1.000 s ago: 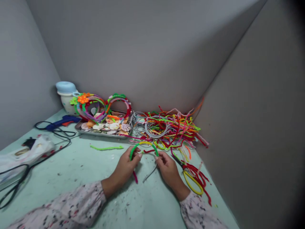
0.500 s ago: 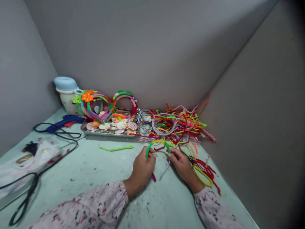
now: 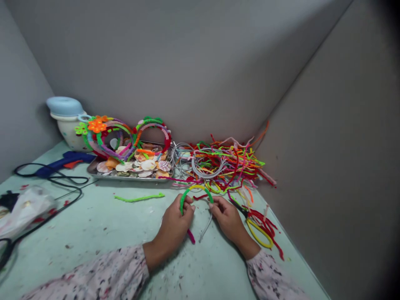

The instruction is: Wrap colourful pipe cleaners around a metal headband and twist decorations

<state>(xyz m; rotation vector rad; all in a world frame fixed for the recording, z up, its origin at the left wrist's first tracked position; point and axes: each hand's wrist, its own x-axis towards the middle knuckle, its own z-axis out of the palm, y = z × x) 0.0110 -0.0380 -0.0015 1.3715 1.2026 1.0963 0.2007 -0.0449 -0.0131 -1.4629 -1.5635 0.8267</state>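
A headband [image 3: 196, 188] arches between my hands, its top wrapped in yellow and green pipe cleaner. My left hand [image 3: 175, 218] is closed on its left side, thumb against fingers, hiding part of it. A magenta end [image 3: 191, 236] pokes out below that hand. On the other side, my right hand [image 3: 228, 216] pinches the headband near the end of the green wrapping. Below those fingers a bare grey leg [image 3: 205, 229] shows. A short dark red pipe cleaner [image 3: 201, 196] appears within the arch. To the left lies a bright green pipe cleaner [image 3: 139, 198].
A metal tray [image 3: 131, 179] of shells holds finished colourful headbands [image 3: 128, 152]. Right of it are a pipe cleaner heap [image 3: 239, 160] and bare grey hoops [image 3: 208, 175]. Yellow-handled scissors [image 3: 259, 234] lie by my right wrist. A blue glue gun [image 3: 58, 166], black cord and lidded jar [image 3: 70, 129] stand left.
The view has turned slightly right, so the things on the table appear further left. Both hands keep their hold on the headband, with little visible difference in it.
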